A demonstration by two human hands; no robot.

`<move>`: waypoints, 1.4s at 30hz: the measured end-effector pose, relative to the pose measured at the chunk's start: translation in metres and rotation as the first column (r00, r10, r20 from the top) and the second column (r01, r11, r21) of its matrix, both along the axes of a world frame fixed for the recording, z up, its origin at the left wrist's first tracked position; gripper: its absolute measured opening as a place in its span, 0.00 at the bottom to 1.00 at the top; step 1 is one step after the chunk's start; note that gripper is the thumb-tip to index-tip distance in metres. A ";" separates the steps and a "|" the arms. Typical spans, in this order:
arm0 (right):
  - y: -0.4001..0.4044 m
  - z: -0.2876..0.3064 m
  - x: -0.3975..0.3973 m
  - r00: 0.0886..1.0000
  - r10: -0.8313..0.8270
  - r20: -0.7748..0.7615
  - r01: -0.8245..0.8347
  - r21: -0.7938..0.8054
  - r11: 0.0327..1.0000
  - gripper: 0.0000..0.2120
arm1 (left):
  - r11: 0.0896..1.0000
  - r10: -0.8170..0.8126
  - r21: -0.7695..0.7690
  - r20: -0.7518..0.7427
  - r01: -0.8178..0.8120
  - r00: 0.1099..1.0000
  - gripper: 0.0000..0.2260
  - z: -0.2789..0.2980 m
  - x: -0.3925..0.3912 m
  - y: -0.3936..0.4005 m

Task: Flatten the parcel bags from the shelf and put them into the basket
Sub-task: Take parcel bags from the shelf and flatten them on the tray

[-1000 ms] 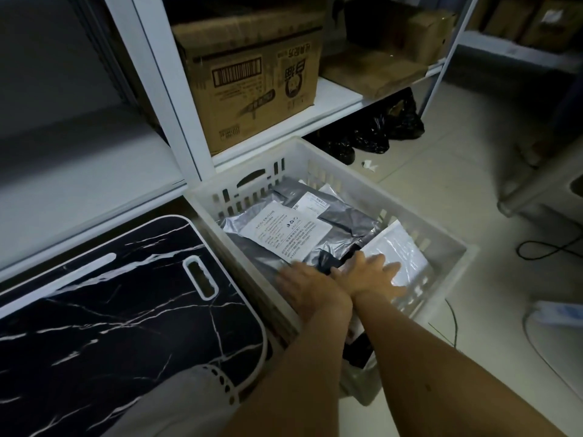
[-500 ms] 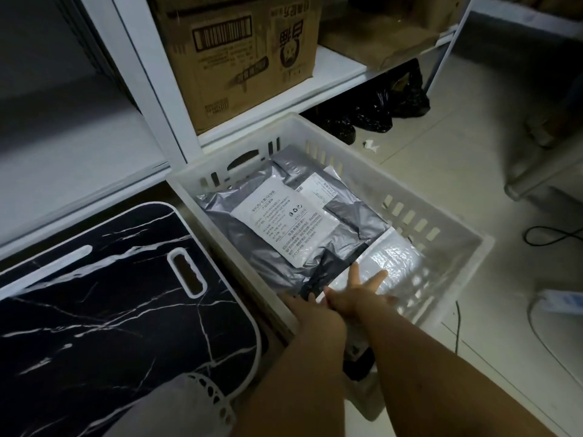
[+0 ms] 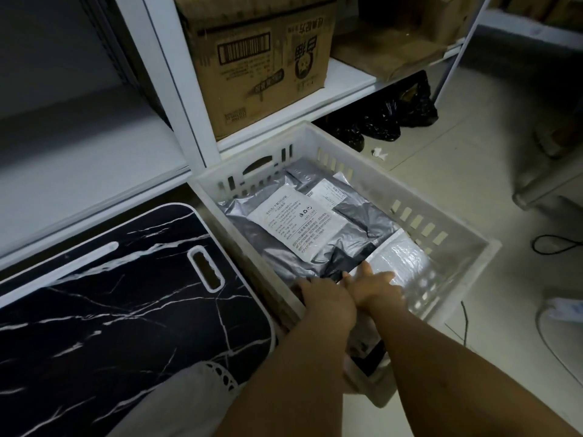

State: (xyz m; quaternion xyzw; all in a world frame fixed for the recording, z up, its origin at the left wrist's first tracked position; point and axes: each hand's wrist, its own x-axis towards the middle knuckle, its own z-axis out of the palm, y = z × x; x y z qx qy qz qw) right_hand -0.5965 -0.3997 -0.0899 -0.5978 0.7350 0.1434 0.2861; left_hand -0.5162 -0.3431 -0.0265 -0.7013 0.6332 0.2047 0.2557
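A white slotted plastic basket [image 3: 454,222] stands on the floor in front of the shelf. Inside it lie grey parcel bags [image 3: 274,247], the top one with a white printed label [image 3: 299,222], and a clear plastic-wrapped white parcel [image 3: 400,260] at the near right. My left hand [image 3: 328,302] lies palm down on the near edge of the grey bag, by the basket's near wall. My right hand [image 3: 372,283] sits beside it with straight fingers pressing the edge of the clear-wrapped parcel.
A black marble-patterned board [image 3: 110,304] with a handle slot lies left of the basket. The white shelf [image 3: 344,86] carries a cardboard box [image 3: 262,61]; black bags [image 3: 391,118] sit beneath it. Cables [image 3: 555,244] run over the floor on the right.
Both hands slid back along the parcels toward the basket's near wall, staying flat and side by side. The camera view shifted slightly.
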 end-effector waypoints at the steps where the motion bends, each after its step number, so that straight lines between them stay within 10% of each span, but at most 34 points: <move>1: 0.004 0.022 0.001 1.000 0.000 0.018 0.001 -0.070 0.998 0.30 | 0.999 -0.018 -0.043 -0.025 0.017 1.000 0.20 0.009 0.002 0.000; 15: 0.028 0.163 0.131 0.934 0.335 0.120 -0.268 -0.385 0.883 0.10 | 0.888 0.045 -0.424 -0.307 -0.179 0.951 0.12 0.154 0.146 0.054; 27: 0.176 0.218 0.390 0.567 0.813 0.132 -0.675 -0.490 0.551 0.10 | 0.657 0.453 -0.516 -0.311 -0.549 0.835 0.12 0.173 0.368 0.230; 35: 0.274 0.172 0.523 0.320 0.933 0.163 -0.792 -0.495 0.358 0.12 | 0.238 0.725 -0.536 -0.457 -0.810 0.515 0.11 0.122 0.493 0.328; 42: 0.324 0.139 0.615 0.271 0.855 0.443 -0.695 -0.525 0.492 0.18 | -0.324 0.687 -0.437 -0.719 -0.839 0.109 0.14 0.069 0.563 0.374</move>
